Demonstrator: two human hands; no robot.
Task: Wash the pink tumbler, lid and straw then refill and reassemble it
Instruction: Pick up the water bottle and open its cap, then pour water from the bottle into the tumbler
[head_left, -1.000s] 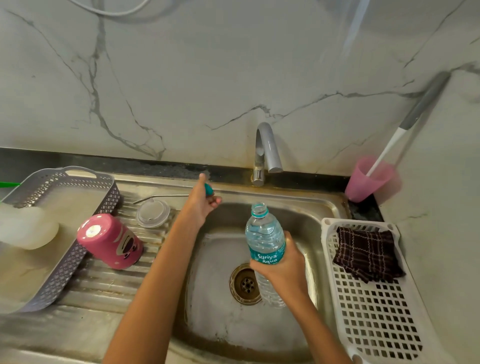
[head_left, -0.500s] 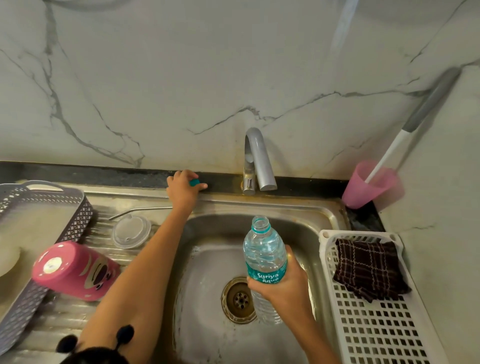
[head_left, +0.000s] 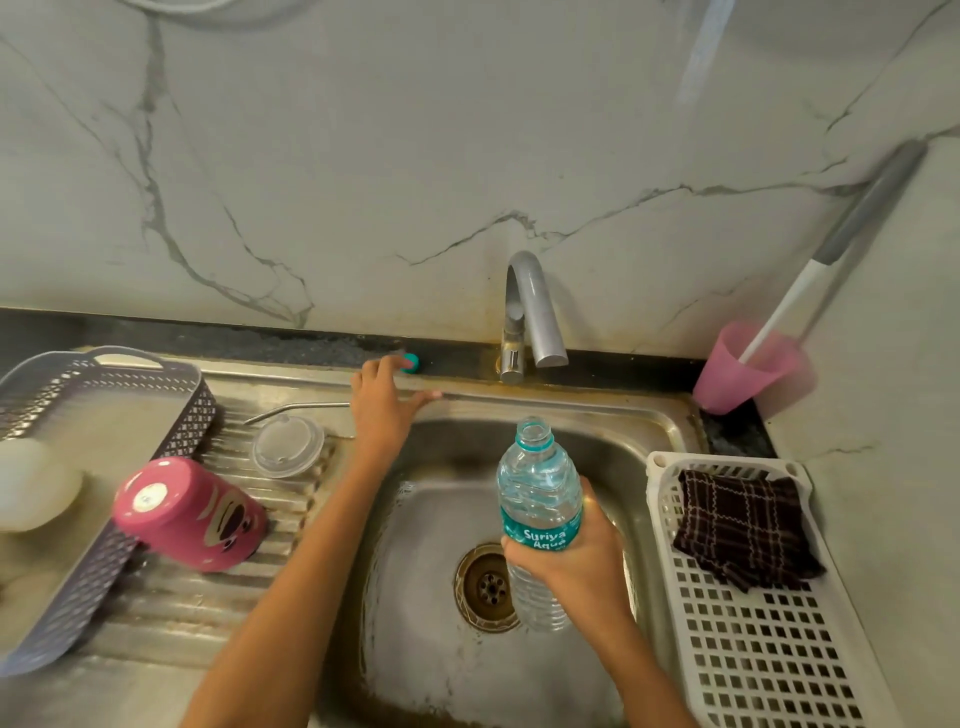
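Bottle (head_left: 540, 499) is uncapped and upright over the sink (head_left: 597, 410), centre-right of the frame, with the right hand (head_left: 576, 561) wrapped snugly round it at the label. Left hand (head_left: 387, 405) is up at the back, middle of the frame. Its fingers are loose and spread, thumb out along the sink rim, fingertips just touching the little teal cap (head_left: 411, 362). The cap sits on the dark ledge (head_left: 311, 345) left of the tap (head_left: 530, 312). Nothing is actually gripped on that side.

Pink tumbler (head_left: 189, 514) is at lower left, tipped over on the ridged drainboard (head_left: 171, 597) with its base facing up and left, right up against the grey basket (head_left: 202, 395). Clear lid (head_left: 288, 447) lies flat just above it and the metal straw (head_left: 296, 410) lies above that, both apart from the tumbler.

So I'd say washing looks done and this is the cap-parking bit before the refill. My two cents: leave the cap flat and well back on that ledge so it can't roll into the basin. Then use the free hand to stand the tumbler upright and hold it while pouring. That bottle looks thin-walled and nearly full, so go easy on the squeeze or it'll burp water out. Tilt slowly, neck close to the tumbler's mouth.
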